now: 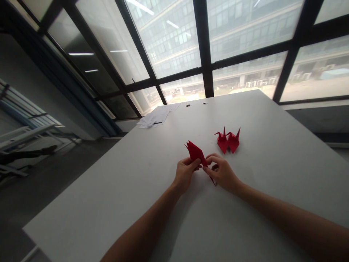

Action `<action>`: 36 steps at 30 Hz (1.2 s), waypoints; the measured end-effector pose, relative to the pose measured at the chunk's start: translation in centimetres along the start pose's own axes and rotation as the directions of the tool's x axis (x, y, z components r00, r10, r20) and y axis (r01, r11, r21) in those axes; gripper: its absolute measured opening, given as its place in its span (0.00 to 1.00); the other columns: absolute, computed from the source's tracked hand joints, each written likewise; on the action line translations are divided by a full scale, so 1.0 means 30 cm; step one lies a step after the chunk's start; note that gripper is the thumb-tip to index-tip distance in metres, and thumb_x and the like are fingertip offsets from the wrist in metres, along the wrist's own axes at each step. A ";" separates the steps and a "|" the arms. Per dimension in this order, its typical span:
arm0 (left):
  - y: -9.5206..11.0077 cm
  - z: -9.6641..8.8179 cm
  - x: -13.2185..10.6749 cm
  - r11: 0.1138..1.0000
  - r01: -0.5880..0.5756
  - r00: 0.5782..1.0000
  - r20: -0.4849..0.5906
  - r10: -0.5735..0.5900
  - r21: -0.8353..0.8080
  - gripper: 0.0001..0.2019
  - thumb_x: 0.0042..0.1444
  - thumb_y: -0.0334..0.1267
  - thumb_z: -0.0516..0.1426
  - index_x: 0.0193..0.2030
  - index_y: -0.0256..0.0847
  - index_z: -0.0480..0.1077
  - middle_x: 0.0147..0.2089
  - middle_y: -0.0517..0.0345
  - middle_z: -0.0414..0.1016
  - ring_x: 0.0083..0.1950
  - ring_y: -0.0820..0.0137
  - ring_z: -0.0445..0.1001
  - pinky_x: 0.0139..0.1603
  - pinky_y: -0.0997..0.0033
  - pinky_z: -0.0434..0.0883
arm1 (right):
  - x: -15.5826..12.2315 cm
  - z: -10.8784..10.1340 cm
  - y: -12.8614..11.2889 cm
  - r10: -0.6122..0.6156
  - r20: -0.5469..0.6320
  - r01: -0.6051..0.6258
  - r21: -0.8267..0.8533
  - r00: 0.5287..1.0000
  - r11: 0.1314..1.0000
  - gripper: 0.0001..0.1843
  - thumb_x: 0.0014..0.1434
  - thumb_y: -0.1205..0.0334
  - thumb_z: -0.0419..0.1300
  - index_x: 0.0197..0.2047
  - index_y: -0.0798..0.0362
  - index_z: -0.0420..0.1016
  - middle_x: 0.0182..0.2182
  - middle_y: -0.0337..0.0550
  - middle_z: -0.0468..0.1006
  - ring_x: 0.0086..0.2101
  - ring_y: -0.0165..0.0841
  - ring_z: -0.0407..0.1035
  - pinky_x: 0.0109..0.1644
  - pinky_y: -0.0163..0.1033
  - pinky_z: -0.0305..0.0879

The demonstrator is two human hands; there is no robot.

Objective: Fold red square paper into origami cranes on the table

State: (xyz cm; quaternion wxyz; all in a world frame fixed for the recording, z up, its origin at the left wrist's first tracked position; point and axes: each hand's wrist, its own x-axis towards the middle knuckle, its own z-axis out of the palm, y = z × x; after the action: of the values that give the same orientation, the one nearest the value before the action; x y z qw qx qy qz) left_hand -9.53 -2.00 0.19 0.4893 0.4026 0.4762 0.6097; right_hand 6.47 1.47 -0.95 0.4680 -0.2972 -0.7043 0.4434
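Note:
A piece of folded red origami paper [195,151] is held just above the white table [122,189], its pointed tips toward the upper left and a thin point toward the lower right. My left hand [184,173] pinches its lower left side between thumb and fingers. With thumb and forefinger, my right hand [222,173] grips the narrow part near the lower right end. Beyond my right hand, two red paper cranes stand side by side: the left crane [223,145] and the right crane [233,143], touching or nearly so.
White sheets of paper [156,117] lie at the table's far left, with a dark pen-like item [157,123] on them. Two small holes sit near the far edge. Large dark-framed windows [174,72] rise behind the table. Another table [21,136] stands at left.

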 end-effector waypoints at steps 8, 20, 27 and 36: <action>-0.003 0.004 0.007 0.996 -0.040 0.999 -0.017 0.042 0.079 0.15 0.47 0.42 0.70 0.38 0.34 0.81 0.34 0.51 0.80 0.31 0.73 0.70 0.36 0.72 0.67 | -0.005 -0.026 -0.008 -0.220 -0.073 0.182 -0.349 0.973 0.919 0.04 0.59 0.67 0.60 0.38 0.49 0.72 0.39 0.45 0.75 0.41 0.39 0.69 0.44 0.44 0.66; -0.003 0.001 0.015 0.998 0.017 0.997 -0.075 -0.013 0.054 0.17 0.45 0.44 0.70 0.37 0.33 0.81 0.32 0.51 0.78 0.30 0.74 0.69 0.35 0.73 0.65 | 0.002 -0.040 -0.020 -0.337 0.090 0.318 -0.615 0.937 0.721 0.08 0.62 0.73 0.56 0.39 0.51 0.74 0.36 0.44 0.77 0.38 0.38 0.69 0.44 0.42 0.63; 0.011 -0.005 0.012 0.995 0.048 0.999 -0.022 -0.046 0.090 0.16 0.47 0.44 0.70 0.38 0.32 0.81 0.33 0.50 0.77 0.31 0.74 0.68 0.34 0.73 0.64 | 0.013 -0.047 0.008 -0.297 0.131 0.318 -0.554 0.946 0.769 0.06 0.65 0.68 0.58 0.41 0.50 0.75 0.35 0.43 0.75 0.37 0.35 0.68 0.42 0.39 0.62; 0.036 -0.012 0.011 0.974 0.225 0.963 0.156 -0.221 -0.010 0.17 0.46 0.43 0.71 0.36 0.30 0.80 0.29 0.54 0.73 0.29 0.77 0.65 0.30 0.76 0.59 | 0.018 -0.069 -0.012 -0.425 0.016 0.344 -0.615 0.905 0.710 0.08 0.64 0.67 0.58 0.45 0.48 0.74 0.44 0.44 0.77 0.48 0.41 0.66 0.62 0.56 0.50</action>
State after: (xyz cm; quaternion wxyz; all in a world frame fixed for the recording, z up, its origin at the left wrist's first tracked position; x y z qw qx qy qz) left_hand -10.17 -1.82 1.16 0.5955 0.3854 0.4710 0.5245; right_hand 8.16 2.48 -0.07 0.4742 -0.3048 -0.8232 0.0678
